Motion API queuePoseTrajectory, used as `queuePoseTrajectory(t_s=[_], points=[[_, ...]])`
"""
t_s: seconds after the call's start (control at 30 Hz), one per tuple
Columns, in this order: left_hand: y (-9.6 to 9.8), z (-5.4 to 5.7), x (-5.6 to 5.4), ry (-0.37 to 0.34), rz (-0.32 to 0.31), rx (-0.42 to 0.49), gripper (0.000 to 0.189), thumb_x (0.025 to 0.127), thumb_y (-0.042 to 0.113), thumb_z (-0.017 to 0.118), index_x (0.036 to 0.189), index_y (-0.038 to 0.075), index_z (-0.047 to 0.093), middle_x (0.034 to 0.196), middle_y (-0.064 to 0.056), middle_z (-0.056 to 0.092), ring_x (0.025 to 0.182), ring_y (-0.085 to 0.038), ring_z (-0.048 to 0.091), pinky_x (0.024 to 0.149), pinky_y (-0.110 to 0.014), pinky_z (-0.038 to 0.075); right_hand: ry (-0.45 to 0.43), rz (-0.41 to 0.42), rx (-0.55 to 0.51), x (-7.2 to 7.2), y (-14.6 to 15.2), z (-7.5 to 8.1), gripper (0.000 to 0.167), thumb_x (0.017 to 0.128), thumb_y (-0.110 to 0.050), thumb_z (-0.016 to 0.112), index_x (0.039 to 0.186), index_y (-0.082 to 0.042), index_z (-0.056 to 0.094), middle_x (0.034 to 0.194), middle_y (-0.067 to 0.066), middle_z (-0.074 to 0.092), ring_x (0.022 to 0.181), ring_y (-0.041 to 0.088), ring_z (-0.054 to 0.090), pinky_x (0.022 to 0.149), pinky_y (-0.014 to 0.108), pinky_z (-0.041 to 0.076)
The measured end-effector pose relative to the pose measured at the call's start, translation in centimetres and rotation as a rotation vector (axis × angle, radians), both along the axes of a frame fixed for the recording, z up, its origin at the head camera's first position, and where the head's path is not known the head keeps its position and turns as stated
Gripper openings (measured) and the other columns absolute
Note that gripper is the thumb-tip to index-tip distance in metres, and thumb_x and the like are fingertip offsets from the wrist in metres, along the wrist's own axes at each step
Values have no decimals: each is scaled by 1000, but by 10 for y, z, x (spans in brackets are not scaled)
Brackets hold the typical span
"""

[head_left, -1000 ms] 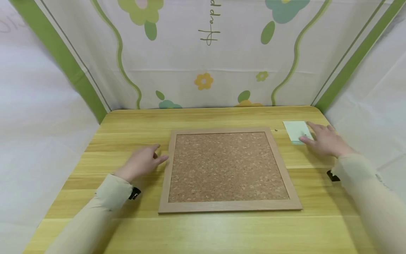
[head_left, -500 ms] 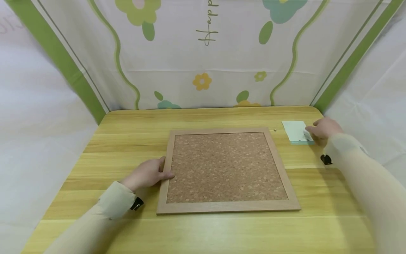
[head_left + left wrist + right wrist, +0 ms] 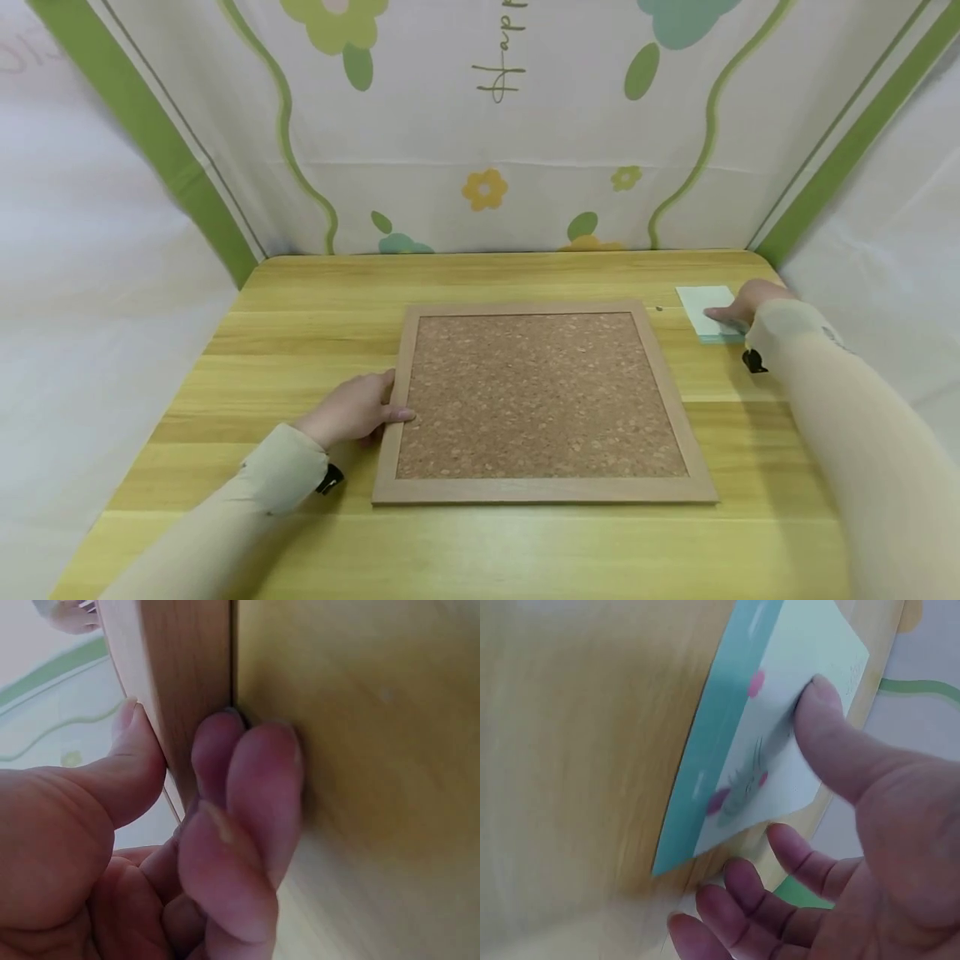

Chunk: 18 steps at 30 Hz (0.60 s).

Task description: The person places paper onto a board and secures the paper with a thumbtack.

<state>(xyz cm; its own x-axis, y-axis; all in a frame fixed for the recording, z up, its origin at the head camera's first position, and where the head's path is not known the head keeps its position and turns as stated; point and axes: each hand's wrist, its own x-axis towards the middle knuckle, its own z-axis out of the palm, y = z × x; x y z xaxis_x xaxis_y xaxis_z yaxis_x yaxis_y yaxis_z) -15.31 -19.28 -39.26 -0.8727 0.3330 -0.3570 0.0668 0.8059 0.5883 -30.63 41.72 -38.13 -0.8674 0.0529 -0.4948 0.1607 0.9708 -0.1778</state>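
While the left hand (image 3: 351, 410) pinches the side of a wood-framed cork board (image 3: 540, 396), its thumb lies over the frame and its fingers bend against the outer edge, down by the table (image 3: 525, 546); that hold probably keeps the board steady. The right hand (image 3: 759, 300), well apart and further forward, rests its thumb on a pale green paper pad (image 3: 799, 776). Its other fingers are spread and softly curved beside the pad's edge, not seen closing beneath it; the thumb likely stops the pad sliding while the fingers find that edge.

Lying flat between the hands, the board is within reach of both, which may be why it sits there. The pad lies under the right thumb, its teal strip facing the person.

Counted, there are two hands, two pale sleeves (image 3: 285, 467), two black wrist pieces (image 3: 330, 478), one board and one pad, though how many sheets it holds cannot be told. Just left of the pad is one dark speck (image 3: 659, 309), too small to identify. Beyond both hands hangs a white cloth (image 3: 420, 125) showing six printed flowers, some cut off.
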Motion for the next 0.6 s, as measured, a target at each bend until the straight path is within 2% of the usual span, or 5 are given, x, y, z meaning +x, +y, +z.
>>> queuePoseTrajectory(t_s=[0.1, 0.17, 0.4, 0.5, 0.6], points=[[1, 0, 1, 2, -3, 9, 49, 94, 33, 67, 132, 5, 53, 64, -1, 63, 49, -20, 58, 46, -35, 50, 32, 26, 46, 3, 1, 3, 81, 84, -78, 52, 78, 2, 60, 97, 32, 57, 76, 31, 56, 66, 43, 50], [1, 0, 1, -1, -4, 20, 47, 95, 33, 67, 130, 6, 53, 64, -1, 63, 49, -19, 58, 46, -35, 49, 44, 27, 54, 5, 1, 4, 82, 84, -78, 53, 80, 3, 62, 96, 32, 58, 76, 31, 56, 65, 44, 51], [2, -2, 1, 1, -1, 24, 44, 94, 32, 67, 128, 7, 54, 61, -3, 62, 46, -20, 58, 45, -35, 50, 71, -56, -8, 7, 9, -2, 84, 81, -76, 60, 85, 8, 59, 92, 28, 57, 74, 30, 55, 61, 39, 50], [1, -2, 2, 0, 5, 36, 47, 95, 31, 67, 132, 6, 52, 60, -3, 62, 45, -20, 58, 44, -36, 50, 96, -78, -49, 5, 17, -4, 71, 84, -65, 66, 78, 6, 58, 79, 20, 57, 70, 28, 54, 60, 38, 48], [0, -1, 3, -4, 11, 47, 49, 95, 30, 67, 135, 6, 51, 60, -4, 62, 46, -21, 59, 44, -37, 50, 109, -29, -61, 3, 26, -3, 53, 91, -47, 66, 64, -3, 55, 62, 7, 53, 60, 22, 52, 60, 35, 45]])
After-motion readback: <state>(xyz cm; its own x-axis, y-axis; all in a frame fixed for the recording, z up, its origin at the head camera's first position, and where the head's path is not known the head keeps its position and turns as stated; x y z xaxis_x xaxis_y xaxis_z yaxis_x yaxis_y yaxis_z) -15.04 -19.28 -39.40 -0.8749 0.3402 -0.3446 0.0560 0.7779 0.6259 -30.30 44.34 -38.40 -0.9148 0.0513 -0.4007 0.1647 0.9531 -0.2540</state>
